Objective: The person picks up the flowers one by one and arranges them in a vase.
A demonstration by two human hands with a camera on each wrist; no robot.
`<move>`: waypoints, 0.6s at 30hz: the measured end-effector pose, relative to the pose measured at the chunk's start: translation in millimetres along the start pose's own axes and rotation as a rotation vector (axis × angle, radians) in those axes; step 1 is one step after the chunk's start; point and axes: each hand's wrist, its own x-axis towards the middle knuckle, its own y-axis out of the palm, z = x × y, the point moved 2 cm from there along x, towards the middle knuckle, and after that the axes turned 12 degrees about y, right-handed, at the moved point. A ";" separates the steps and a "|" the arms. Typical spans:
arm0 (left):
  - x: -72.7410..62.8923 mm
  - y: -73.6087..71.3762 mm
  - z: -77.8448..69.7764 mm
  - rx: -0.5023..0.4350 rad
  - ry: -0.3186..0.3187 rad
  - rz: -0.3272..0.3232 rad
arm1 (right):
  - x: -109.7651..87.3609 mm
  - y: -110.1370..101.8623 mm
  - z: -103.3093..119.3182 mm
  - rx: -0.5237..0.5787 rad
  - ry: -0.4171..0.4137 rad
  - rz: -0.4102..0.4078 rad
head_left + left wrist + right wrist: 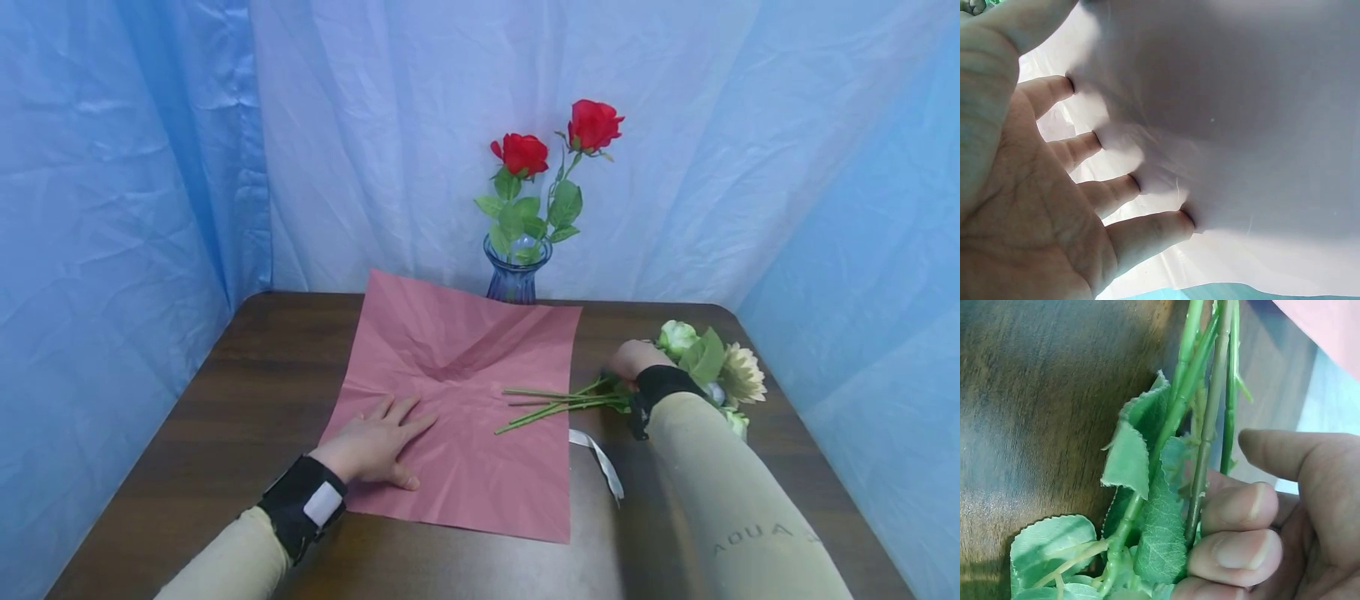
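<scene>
My left hand lies spread on a sheet of pink wrapping paper. In the left wrist view its fingertips press against the sheet. On the right, my right hand holds a bunch of flowers by the stems. The bunch has pale green and cream blooms, and its bare stem ends point left over the paper's right edge. Up close, the right fingers curl at the green stems and leaves, while the thumb stands apart. The right forearm hides part of the bunch.
A blue glass vase with two red roses stands behind the paper. A short white ribbon lies near the paper's right edge. The brown table is enclosed by blue and white curtains.
</scene>
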 end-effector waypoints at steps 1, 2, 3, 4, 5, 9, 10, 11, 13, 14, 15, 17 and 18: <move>0.0 0.2 0.0 -0.002 -0.001 0.000 | 0.1 0.3 -0.1 -0.012 -0.004 -0.008; -0.2 0.3 0.0 -0.002 0.000 0.000 | -0.2 0.6 0.0 -0.022 -0.009 -0.017; -0.2 0.4 0.1 -0.001 0.000 -0.001 | -0.4 1.1 -0.2 -0.021 -0.008 -0.025; -0.3 0.7 0.2 -0.001 0.001 -0.002 | -0.9 1.6 -0.2 -0.016 -0.005 -0.032; -0.4 0.9 0.2 0.000 0.003 -0.003 | -1.6 2.2 -0.1 -0.011 0.004 -0.036; -0.1 1.1 0.5 0.009 0.008 -0.006 | -4.1 6.0 1.3 0.005 0.059 -0.008; -0.1 1.3 0.6 0.008 0.008 -0.006 | -4.5 6.7 2.1 0.004 0.074 -0.002; 0.0 1.2 0.6 0.008 0.006 -0.005 | -5.0 7.0 3.1 0.001 0.083 -0.002; 0.0 1.2 0.6 0.010 0.004 -0.003 | -4.9 7.4 5.3 -0.003 0.095 -0.011; 0.1 1.3 0.8 0.010 0.003 -0.002 | -4.3 7.6 6.4 -0.003 0.098 -0.016; 0.1 1.4 0.9 0.010 0.002 -0.001 | -3.5 7.7 7.4 0.002 0.101 -0.020; -0.2 1.1 0.7 0.011 0.004 0.000 | -1.4 7.9 8.8 0.000 0.097 -0.026; -0.2 0.9 0.6 0.010 0.006 0.000 | 0.2 8.3 8.9 0.010 0.099 -0.023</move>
